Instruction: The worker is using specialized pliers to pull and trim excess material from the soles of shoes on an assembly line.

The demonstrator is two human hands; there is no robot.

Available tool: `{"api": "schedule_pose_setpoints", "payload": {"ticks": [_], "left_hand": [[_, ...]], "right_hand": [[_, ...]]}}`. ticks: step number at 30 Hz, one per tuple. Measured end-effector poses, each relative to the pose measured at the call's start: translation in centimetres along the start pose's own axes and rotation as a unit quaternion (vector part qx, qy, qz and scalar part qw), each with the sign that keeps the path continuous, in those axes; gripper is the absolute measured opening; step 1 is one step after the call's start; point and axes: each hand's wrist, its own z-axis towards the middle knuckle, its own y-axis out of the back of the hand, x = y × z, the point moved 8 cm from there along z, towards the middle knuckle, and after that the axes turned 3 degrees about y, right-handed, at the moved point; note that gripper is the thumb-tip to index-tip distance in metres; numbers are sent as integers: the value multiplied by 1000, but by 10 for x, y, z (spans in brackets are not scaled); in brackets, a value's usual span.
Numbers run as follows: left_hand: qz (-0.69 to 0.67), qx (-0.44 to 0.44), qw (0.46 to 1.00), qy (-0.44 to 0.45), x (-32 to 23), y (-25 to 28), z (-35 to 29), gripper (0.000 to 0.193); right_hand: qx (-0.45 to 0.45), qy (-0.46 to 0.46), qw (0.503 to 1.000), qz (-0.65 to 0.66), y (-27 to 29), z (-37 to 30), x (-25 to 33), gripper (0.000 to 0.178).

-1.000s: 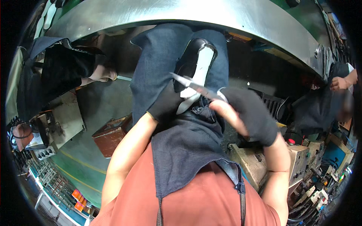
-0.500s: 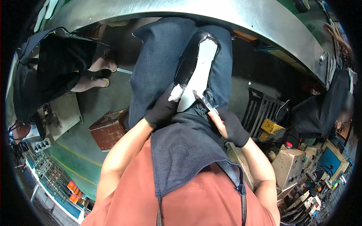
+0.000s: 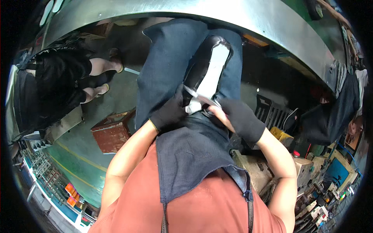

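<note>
On my lap lies a black shoe (image 3: 196, 73), sole side up, its toe pointing away from me and its long white insole (image 3: 216, 69) showing. My left hand (image 3: 171, 112), in a black fingerless glove, is closed on the shoe's heel end; white wrapping covers some fingertips. My right hand (image 3: 244, 121), gloved alike, grips a slim metal blade-like tool (image 3: 203, 98). The tool lies across the insole near the heel, its tip pointing toward my left fingers. Its exact kind is hard to make out, as motion smears it.
A metal bench edge (image 3: 248, 19) curves across the front. On the floor at left stands a reddish-brown box (image 3: 110, 134); beyond it is a person in black (image 3: 64, 77). At right are a dark plastic chair (image 3: 270, 110), a yellow pedal guard (image 3: 281, 136) and machinery (image 3: 305, 169).
My right hand has swung the tool left, across the insole toward my left fingers. My left hand has shifted slightly around the heel. The person at left has moved their legs.
</note>
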Motion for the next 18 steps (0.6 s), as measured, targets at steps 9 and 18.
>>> {"api": "schedule_pose_setpoints", "payload": {"ticks": [9,18], "left_hand": [[25,-29,997,-68,-3,8,-2,81],[41,-122,973,-193,-11,16,-27,98]], "right_hand": [[-109,92,989,-31,-12,-3,17,37],[-81,201,973,-75,-30,-12,53,41]]}}
